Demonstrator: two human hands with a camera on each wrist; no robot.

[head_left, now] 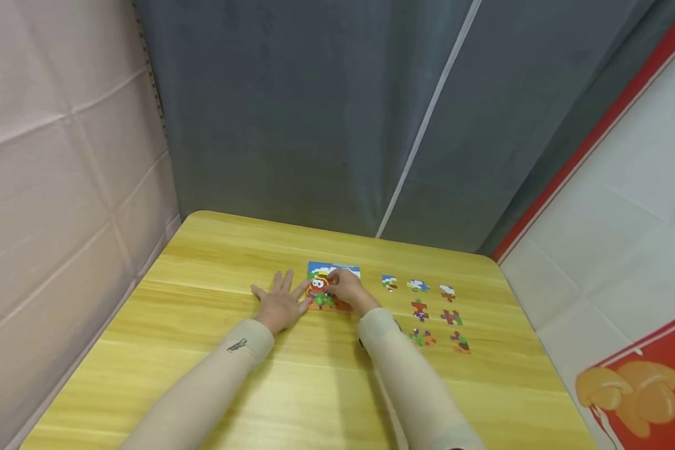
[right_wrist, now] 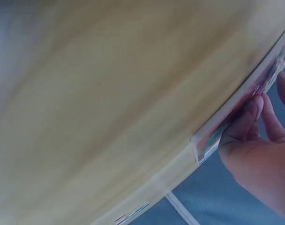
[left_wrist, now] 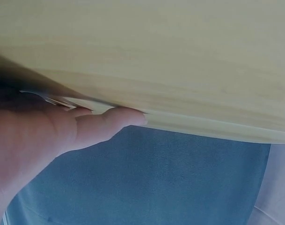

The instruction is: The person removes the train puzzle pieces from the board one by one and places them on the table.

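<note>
Resting flat on the table [head_left: 202, 375], the left hand [head_left: 279, 302] has its fingers spread and straight, palm down, its thumb side just touching the 9 o'clock edge of the puzzle board [head_left: 333, 286]. The left wrist view shows the thumb [left_wrist: 115, 119] lying along the wood with nothing gripped. The right hand [head_left: 349, 289] lies on top of the board, fingers curled downward onto its picture; in the right wrist view the fingertips [right_wrist: 249, 117] press against the board's surface — whether they pinch a loose piece cannot be told. Both forearms wear cream sleeves [head_left: 410, 387] and reach in from 6 o'clock; the left sleeve carries a small dark mark, too small to read.

The board sits near the middle of the table, showing a red cartoon figure under blue sky. At its 3 o'clock side, well apart from it, loose puzzle pieces [head_left: 420, 309] lie in rows, none touching the next.

The table is light yellow wood grain with rounded corners. Behind it at 12 o'clock hangs a grey curtain [head_left: 315, 112] crossed by a pale slanted stripe; at 9 o'clock stands a pinkish cloth wall [head_left: 50, 187], and at 3 o'clock a white panel with a red border [head_left: 596, 137] and a yellow picture low down. No writing is readable.
</note>
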